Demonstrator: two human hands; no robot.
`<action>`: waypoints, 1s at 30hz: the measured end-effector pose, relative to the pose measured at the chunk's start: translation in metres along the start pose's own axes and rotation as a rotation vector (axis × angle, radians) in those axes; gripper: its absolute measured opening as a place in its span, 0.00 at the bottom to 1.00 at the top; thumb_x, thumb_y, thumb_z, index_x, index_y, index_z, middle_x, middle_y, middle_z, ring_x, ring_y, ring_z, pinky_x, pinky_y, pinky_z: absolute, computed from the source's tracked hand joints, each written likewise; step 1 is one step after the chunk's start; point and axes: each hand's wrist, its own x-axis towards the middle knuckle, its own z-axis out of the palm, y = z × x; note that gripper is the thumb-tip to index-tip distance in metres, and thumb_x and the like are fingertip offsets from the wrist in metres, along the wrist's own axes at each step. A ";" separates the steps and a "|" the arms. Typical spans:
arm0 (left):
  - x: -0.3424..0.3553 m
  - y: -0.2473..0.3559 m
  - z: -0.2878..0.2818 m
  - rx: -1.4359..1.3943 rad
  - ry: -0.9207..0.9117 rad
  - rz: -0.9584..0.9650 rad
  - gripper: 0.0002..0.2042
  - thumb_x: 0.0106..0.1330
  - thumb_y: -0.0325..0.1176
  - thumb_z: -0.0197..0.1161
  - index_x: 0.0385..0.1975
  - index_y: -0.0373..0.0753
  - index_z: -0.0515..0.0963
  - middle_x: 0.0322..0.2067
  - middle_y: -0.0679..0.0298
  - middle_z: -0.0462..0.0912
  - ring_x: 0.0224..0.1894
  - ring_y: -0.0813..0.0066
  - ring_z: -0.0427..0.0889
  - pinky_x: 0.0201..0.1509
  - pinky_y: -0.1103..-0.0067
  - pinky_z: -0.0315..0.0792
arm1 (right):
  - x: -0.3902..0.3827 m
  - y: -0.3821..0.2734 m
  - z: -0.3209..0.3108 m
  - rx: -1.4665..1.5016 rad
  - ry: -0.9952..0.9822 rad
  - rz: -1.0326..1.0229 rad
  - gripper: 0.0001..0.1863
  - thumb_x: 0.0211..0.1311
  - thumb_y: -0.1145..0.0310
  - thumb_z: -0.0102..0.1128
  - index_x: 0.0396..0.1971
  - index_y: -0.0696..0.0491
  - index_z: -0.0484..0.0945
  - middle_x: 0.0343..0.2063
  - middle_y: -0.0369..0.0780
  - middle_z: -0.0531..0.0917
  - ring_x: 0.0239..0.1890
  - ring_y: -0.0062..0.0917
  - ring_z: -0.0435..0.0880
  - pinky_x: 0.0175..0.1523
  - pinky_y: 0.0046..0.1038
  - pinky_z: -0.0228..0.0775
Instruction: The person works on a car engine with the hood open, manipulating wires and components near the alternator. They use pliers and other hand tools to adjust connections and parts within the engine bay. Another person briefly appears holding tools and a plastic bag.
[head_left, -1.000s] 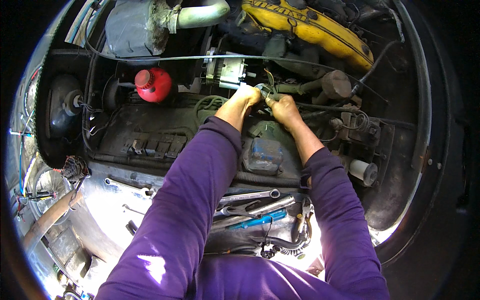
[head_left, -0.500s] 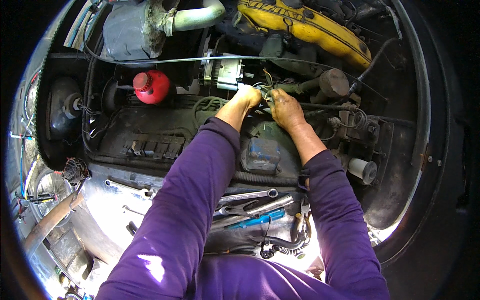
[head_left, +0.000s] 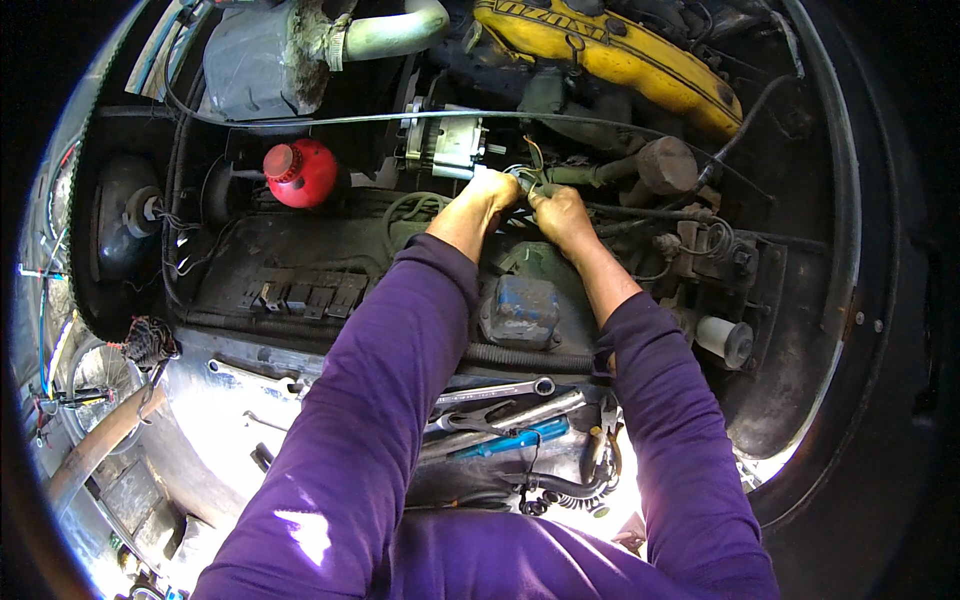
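Both my hands meet over the engine bay, just right of the silver alternator point(head_left: 447, 143). My left hand point(head_left: 492, 192) is closed at the thin wires point(head_left: 533, 158), its fingertips mostly hidden behind the hand. Closed on the same bundle from the right is my right hand point(head_left: 563, 216), thumb pressed toward the left hand. Loose wire ends, one yellowish, rise above the fingers. What exactly sits between the fingertips is too small to make out.
A red round container point(head_left: 302, 174) stands left, a yellow engine cover point(head_left: 610, 62) at the far right. A thin cable point(head_left: 360, 121) crosses beyond my hands. On the near ledge lie a ring spanner point(head_left: 500, 391), a blue-handled tool point(head_left: 515, 438) and pliers point(head_left: 608, 415).
My right hand has shifted slightly left and nearer to me, its fingers curled tighter. The wires show more plainly above it. My left hand has hardly moved.
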 end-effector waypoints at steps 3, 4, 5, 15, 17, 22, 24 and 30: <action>-0.002 0.005 -0.003 0.358 -0.123 0.103 0.15 0.66 0.39 0.60 0.48 0.43 0.85 0.48 0.56 0.87 0.51 0.62 0.86 0.52 0.73 0.78 | 0.007 -0.004 -0.007 0.606 -0.158 0.472 0.10 0.68 0.67 0.54 0.30 0.56 0.78 0.19 0.36 0.76 0.19 0.23 0.71 0.23 0.29 0.63; -0.001 0.006 -0.003 0.375 -0.144 0.103 0.14 0.66 0.38 0.61 0.49 0.45 0.85 0.49 0.57 0.87 0.52 0.62 0.86 0.52 0.72 0.78 | 0.008 -0.006 -0.011 0.793 -0.172 0.642 0.10 0.68 0.66 0.54 0.30 0.54 0.77 0.19 0.37 0.75 0.18 0.24 0.70 0.22 0.30 0.62; 0.000 0.006 -0.002 0.389 -0.179 0.095 0.15 0.65 0.37 0.61 0.50 0.47 0.84 0.50 0.58 0.87 0.52 0.63 0.86 0.52 0.72 0.78 | 0.007 -0.007 -0.012 0.890 -0.203 0.658 0.11 0.71 0.65 0.52 0.27 0.51 0.74 0.17 0.29 0.65 0.16 0.15 0.57 0.20 0.22 0.51; 0.015 -0.007 0.008 0.475 0.062 0.217 0.14 0.63 0.34 0.59 0.45 0.43 0.87 0.44 0.56 0.88 0.48 0.59 0.88 0.48 0.67 0.79 | -0.017 -0.005 -0.017 -0.573 0.172 -0.455 0.09 0.64 0.67 0.56 0.39 0.56 0.76 0.37 0.50 0.81 0.41 0.52 0.83 0.48 0.47 0.76; 0.016 -0.007 0.008 0.517 0.081 0.246 0.14 0.62 0.34 0.61 0.44 0.43 0.87 0.44 0.56 0.88 0.46 0.58 0.88 0.47 0.67 0.79 | -0.015 -0.004 -0.018 -0.634 0.139 -0.492 0.08 0.64 0.67 0.57 0.38 0.56 0.76 0.36 0.50 0.82 0.40 0.52 0.83 0.47 0.47 0.76; 0.011 -0.007 0.007 0.561 0.046 0.255 0.13 0.60 0.36 0.64 0.43 0.44 0.87 0.43 0.58 0.89 0.45 0.60 0.88 0.46 0.68 0.80 | -0.012 0.000 -0.015 -0.667 0.124 -0.539 0.08 0.65 0.66 0.55 0.33 0.55 0.78 0.31 0.49 0.82 0.38 0.50 0.84 0.46 0.46 0.77; 0.009 -0.008 0.005 0.640 0.028 0.296 0.13 0.60 0.36 0.64 0.43 0.45 0.87 0.42 0.59 0.89 0.45 0.60 0.88 0.45 0.68 0.80 | -0.011 0.001 -0.007 -0.600 0.183 -0.491 0.09 0.65 0.65 0.54 0.31 0.55 0.79 0.28 0.50 0.81 0.37 0.49 0.85 0.45 0.44 0.78; 0.011 -0.001 0.003 0.499 0.047 0.158 0.12 0.63 0.37 0.63 0.46 0.49 0.85 0.44 0.61 0.88 0.45 0.64 0.88 0.45 0.71 0.81 | 0.009 -0.005 -0.012 0.720 -0.237 0.543 0.09 0.68 0.64 0.52 0.32 0.51 0.78 0.19 0.38 0.79 0.20 0.24 0.76 0.24 0.28 0.66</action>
